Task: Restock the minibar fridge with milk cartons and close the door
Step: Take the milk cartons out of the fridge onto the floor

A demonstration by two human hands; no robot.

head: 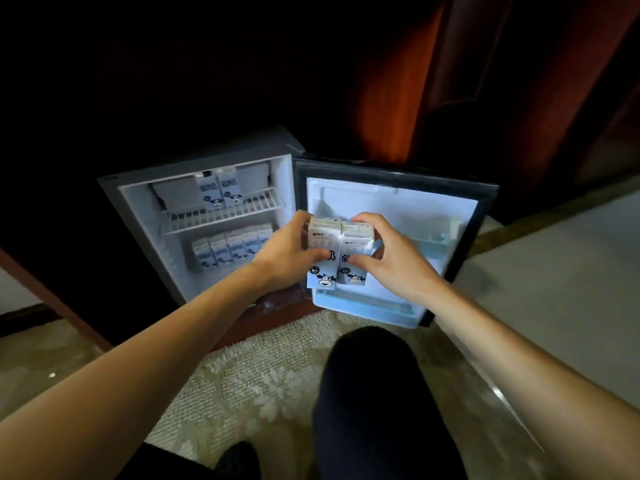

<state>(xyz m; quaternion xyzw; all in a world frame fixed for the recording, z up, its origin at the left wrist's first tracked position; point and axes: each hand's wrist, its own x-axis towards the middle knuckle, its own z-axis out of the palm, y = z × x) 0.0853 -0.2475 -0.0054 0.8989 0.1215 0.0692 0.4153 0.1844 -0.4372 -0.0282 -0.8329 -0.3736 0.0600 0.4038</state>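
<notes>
The minibar fridge (138,220) stands open on the floor, its cavity facing the person. On its wire shelf (221,218) two milk cartons (220,192) stand upright side by side near the middle, set back from the front edge. Below it, on the fridge floor, a row of milk cartons (230,247) runs shoulder to shoulder from near the left wall towards the right edge, cow faces to the front. Further right, the left hand (284,251) reaches in from the lower left and grips the left held carton (323,277), its thumb pressed across the front and its fingers (301,216) curled round the top and back. That carton touches the right held carton (356,239) along their sides. Both are upright, printed with a cartoon cow low on the front, and held in the air in front of the hinge side of the open door (398,202), outside the cavity. The right hand (391,258) clasps the right carton, thumb on the front face and fingers hooked over the top edge. The door is swung fully out to the right, its pale inner liner showing, with a door rack (433,242) near its right edge. Below the hands a knee in dark trousers (374,393) rests over a pale textured rug (259,375).
</notes>
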